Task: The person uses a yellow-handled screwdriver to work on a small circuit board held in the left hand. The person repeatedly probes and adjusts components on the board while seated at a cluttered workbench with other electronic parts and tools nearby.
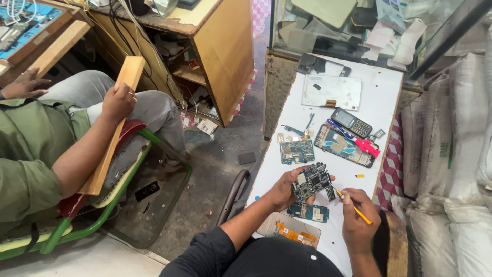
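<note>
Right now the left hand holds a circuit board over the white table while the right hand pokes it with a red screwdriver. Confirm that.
Not quite. The head view shows the right hand holding a thin yellow tool, not a red screwdriver. The left hand does hold the circuit board over the white table.

Both forearms come up from the bottom of the frame, with dark sleeves pushed to the elbows. The left hand is in the lower middle, fingers curled in a grip, palm turned to the right. The right hand is just beside it, lower right, fingers pinched closed, knuckles up.
</note>
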